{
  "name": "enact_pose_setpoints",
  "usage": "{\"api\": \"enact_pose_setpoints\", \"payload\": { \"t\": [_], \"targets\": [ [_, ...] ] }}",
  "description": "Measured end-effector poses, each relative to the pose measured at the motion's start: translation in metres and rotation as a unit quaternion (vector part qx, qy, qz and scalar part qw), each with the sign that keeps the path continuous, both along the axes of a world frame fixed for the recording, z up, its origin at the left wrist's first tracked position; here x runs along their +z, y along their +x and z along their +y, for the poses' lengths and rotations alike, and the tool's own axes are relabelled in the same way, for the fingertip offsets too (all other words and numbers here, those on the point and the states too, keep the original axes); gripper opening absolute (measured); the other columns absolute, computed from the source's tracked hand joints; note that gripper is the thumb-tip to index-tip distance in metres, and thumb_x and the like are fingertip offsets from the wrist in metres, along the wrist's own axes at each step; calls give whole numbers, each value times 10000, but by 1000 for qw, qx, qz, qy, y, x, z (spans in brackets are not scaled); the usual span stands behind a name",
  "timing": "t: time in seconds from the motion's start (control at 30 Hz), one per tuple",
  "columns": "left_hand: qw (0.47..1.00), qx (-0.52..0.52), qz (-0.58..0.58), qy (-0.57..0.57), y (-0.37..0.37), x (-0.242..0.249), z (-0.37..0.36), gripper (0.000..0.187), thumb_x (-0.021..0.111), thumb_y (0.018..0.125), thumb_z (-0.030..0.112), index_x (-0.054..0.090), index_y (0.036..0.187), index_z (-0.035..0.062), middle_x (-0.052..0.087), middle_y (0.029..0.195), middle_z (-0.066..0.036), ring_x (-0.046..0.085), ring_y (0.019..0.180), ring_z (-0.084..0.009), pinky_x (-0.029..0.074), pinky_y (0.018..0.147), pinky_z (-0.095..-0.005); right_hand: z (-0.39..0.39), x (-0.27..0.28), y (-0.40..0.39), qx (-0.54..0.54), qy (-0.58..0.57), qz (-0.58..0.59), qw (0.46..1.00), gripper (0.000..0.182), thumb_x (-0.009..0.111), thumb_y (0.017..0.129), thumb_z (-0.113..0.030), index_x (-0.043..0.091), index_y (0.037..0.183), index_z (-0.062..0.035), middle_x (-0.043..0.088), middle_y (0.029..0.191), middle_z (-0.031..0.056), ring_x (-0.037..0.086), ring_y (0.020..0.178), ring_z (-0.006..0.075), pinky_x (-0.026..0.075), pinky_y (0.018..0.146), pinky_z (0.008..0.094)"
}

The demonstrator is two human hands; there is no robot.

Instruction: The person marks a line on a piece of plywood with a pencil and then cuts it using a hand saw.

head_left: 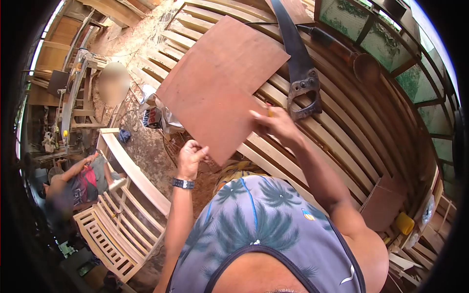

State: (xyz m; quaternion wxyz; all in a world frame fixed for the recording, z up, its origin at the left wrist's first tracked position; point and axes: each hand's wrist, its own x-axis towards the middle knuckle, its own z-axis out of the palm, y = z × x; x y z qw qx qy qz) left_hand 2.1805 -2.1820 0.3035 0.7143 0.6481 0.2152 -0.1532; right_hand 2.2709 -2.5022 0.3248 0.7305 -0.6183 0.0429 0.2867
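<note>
The left hand is closed in a pinch on the lower edge of a thin plywood sheet, near its bottom corner, while the right hand presses against the sheet's right edge with fingers partly curled; something yellow, perhaps a pencil, shows between those fingers, though whether it is gripped firmly I cannot tell. Held at two adjacent edges like this, the sheet seems steadied flat against the slatted wooden frame beneath it, so the slats carry its weight. The sheet is a reddish-brown rectangle turned diamond-wise, smooth-faced, unmarked and with clean straight edges. It covers the middle slats, its upper corner reaching toward the frame's far edge. A handsaw lies on the slats just right of the sheet, its handle near the right hand. At lower left another person bends beside a pale slatted bench.
</note>
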Motion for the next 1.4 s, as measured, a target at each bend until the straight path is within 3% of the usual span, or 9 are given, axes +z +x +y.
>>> {"api": "enact_pose_setpoints", "payload": {
  "t": [0.27, 0.37, 0.53, 0.73, 0.87, 0.93, 1.03, 1.1, 1.4],
  "targets": [
    [906, -45, -212, 363, 147, -33, 31, 240, 771, 903, 179, 651, 1046, 28, 705, 896, -62, 652, 833, -142, 538, 740, -308, -189, 23, -123, -356, -14, -25, 934, 314, 597, 917, -194, 632, 1109, 51, 617, 774, 21, 604, 603, 111, 424, 512, 214],
    [773, -5, -283, 568, 237, -70, 91, 532, 805, 834, 376, 656, 1150, -25, 697, 1078, -243, 669, 1003, -395, 529, 871, -474, -279, -1, -196, -310, 40, -9, 950, 230, 560, 932, -174, 631, 1058, 5, 599, 756, 19, 551, 595, 120, 419, 544, 251],
    [705, -8, -72, 706, 319, -109, 179, 813, 695, 804, 664, 691, 1084, -99, 668, 1152, -332, 634, 1103, -488, 491, 980, -537, -326, -13, -301, -409, 32, 11, 912, 122, 545, 978, -181, 614, 959, -82, 587, 748, -12, 503, 581, 109, 387, 529, 257],
    [775, 108, 41, 622, 325, -116, 194, 1331, 715, 688, 807, 314, 1412, -235, 361, 1488, -421, 379, 1391, -528, 370, 1144, -503, -338, -38, -336, -527, -32, 90, 844, 305, 660, 967, -298, 668, 1169, -69, 649, 839, -35, 567, 668, 52, 408, 540, 219],
    [781, 105, 15, 615, 302, -96, 189, 1429, 767, 568, 848, 343, 1408, -228, 505, 1380, -401, 541, 1273, -480, 431, 1102, -455, -329, -8, -314, -444, -246, 300, 808, 436, 681, 952, -317, 649, 1260, -10, 703, 920, 23, 664, 803, 117, 502, 638, 269],
    [779, 139, -10, 611, 305, -116, 210, 1344, 785, 572, 831, 448, 1339, -219, 573, 1321, -370, 574, 1245, -450, 444, 1082, -449, -304, 14, -286, -313, -577, 251, 712, 467, 692, 928, -284, 635, 1257, 42, 737, 1069, 131, 709, 961, 217, 554, 799, 360],
    [802, 107, -42, 587, 296, -124, 233, 1207, 776, 610, 818, 562, 1240, -190, 639, 1242, -331, 615, 1180, -425, 468, 1040, -445, -292, 0, -247, -347, -662, 147, 648, 464, 701, 882, -264, 645, 1242, 23, 717, 1175, 208, 687, 1112, 356, 525, 935, 434],
    [806, 93, -18, 584, 282, -112, 231, 1156, 768, 626, 817, 597, 1202, -171, 663, 1203, -315, 629, 1146, -415, 478, 1014, -441, -288, -34, -218, -360, -559, 30, 747, 468, 678, 872, -325, 678, 1231, -24, 698, 1141, 256, 672, 1107, 388, 527, 929, 435],
    [767, 25, 71, 638, 252, -98, 237, 992, 663, 675, 871, 754, 998, -63, 725, 1102, -257, 668, 1064, -382, 492, 953, -449, -210, -42, -74, -333, -627, -31, 704, 336, 581, 809, -157, 774, 1079, -102, 717, 1107, 214, 675, 1072, 401, 534, 952, 455]
  ]
}}
